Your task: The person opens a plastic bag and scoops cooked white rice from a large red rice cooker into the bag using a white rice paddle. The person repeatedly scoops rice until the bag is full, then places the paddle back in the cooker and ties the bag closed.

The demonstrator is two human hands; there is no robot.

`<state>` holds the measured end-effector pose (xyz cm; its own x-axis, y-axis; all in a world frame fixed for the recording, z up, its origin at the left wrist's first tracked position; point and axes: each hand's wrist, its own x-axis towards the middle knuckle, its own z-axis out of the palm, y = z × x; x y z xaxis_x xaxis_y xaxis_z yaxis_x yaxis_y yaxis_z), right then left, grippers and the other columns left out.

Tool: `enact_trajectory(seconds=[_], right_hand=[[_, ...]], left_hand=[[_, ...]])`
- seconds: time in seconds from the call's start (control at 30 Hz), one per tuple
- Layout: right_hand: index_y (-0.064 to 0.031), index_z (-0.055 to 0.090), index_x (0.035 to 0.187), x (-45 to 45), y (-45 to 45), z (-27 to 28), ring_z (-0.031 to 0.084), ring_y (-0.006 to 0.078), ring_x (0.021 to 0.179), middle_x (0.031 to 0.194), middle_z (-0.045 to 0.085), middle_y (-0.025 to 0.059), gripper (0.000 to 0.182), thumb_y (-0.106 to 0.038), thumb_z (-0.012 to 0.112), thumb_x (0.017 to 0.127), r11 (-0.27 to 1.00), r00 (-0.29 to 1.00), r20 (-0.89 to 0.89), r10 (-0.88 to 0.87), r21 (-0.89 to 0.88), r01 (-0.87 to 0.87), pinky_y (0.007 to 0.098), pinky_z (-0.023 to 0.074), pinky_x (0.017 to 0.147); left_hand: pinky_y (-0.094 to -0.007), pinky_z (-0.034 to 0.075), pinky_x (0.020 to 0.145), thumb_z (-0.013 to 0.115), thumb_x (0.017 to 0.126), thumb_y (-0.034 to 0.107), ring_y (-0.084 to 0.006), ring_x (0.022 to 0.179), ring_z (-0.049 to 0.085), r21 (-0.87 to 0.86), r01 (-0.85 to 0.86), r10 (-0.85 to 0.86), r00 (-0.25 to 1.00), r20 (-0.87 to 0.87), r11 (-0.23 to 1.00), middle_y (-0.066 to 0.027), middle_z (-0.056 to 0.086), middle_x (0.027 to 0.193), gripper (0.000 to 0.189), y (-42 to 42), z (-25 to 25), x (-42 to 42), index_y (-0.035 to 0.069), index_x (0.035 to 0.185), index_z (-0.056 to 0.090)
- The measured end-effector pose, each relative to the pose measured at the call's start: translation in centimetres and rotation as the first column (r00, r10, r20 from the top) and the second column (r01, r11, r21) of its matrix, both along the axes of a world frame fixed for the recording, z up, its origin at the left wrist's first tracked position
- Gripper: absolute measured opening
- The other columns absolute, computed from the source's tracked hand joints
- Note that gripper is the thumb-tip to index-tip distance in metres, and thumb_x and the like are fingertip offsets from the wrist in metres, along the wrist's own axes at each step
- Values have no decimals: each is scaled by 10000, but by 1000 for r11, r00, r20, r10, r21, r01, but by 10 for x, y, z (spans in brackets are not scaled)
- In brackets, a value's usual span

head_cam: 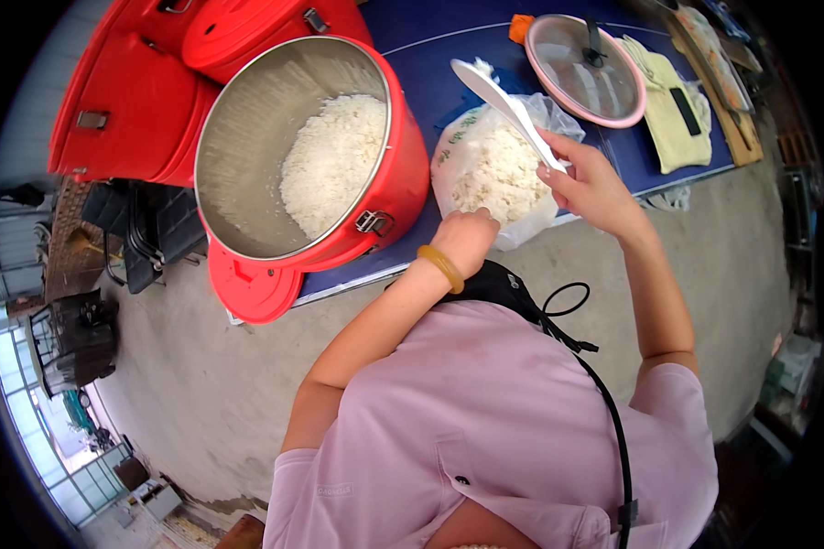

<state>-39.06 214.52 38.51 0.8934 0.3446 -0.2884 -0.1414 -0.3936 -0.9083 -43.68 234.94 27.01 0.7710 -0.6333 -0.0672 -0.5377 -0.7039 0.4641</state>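
My right hand (587, 178) grips the handle of a white plastic rice paddle (498, 103), its blade raised up and to the left above a clear plastic bag (446, 161). Cooked white rice (505, 175) fills the open bag, which bears green writing. At the bag's near edge my left hand (465, 237), with a yellow bangle on the wrist, is curled on the plastic; its fingertips are hidden. To the left, a red insulated barrel (408, 171) with a steel inner wall stands open, a heap of white rice (340, 161) inside.
A red lid (254, 285) juts past the blue table's (429, 58) front edge, beneath the barrel. More red barrels (120, 110) stand at the left. Towards the right are a glass lid with a pink rim (584, 68), a pale yellow cloth (676, 117) with a black phone-like object, and a wooden board (741, 137).
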Motion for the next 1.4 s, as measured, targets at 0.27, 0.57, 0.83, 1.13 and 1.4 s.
enact_trajectory(seconds=[0.27, 0.57, 0.83, 1.13, 1.4], right_hand=[[58, 477, 1304, 58, 137, 17, 602, 191, 911, 1088, 612, 151, 509, -191, 626, 885, 882, 834, 347, 428, 42, -470, 283, 476, 822], [-24, 639, 875, 56, 175, -8, 574, 284, 981, 1070, 578, 147, 176, -186, 668, 815, 920, 739, 673, 38, 265, -289, 367, 453, 847], [-48, 641, 803, 77, 70, -111, 555, 216, 1008, 1039, 585, 71, 52, -16, 618, 768, 957, 863, 462, -206, 281, 79, 308, 442, 818], [-42, 634, 714, 73, 69, -157, 592, 236, 863, 916, 619, 79, 64, -57, 581, 747, 986, 933, 342, -110, 157, 58, 319, 463, 747], [-66, 617, 885, 102, -46, -246, 570, 312, 935, 947, 617, 131, 135, -73, 593, 752, 826, 680, 733, 29, -401, 397, 421, 441, 818]], left_hand=[[-453, 479, 743, 521, 746, -5, -365, 821, 606, -31, -43, 43, 999, 9, 999, -180, 577, 867, 130, 6, -3, -3, 14, 845, 603], [-485, 476, 803, 567, 698, -23, -430, 942, 570, -172, -88, 83, 996, -34, 981, -237, 604, 1037, 378, 3, -31, 3, 31, 1070, 608], [-475, 467, 705, 536, 715, 5, -368, 779, 596, -73, -87, 86, 996, -19, 994, -163, 584, 776, 91, -2, -8, 7, 17, 796, 576], [-456, 457, 701, 607, 692, 34, -364, 787, 578, -65, -125, 118, 987, -110, 990, -158, 576, 793, 134, -13, -19, 8, 21, 817, 560], [-447, 449, 703, 606, 697, 39, -364, 783, 576, -85, -201, 189, 973, -132, 976, -147, 584, 785, 142, -16, -14, 6, 38, 834, 571]])
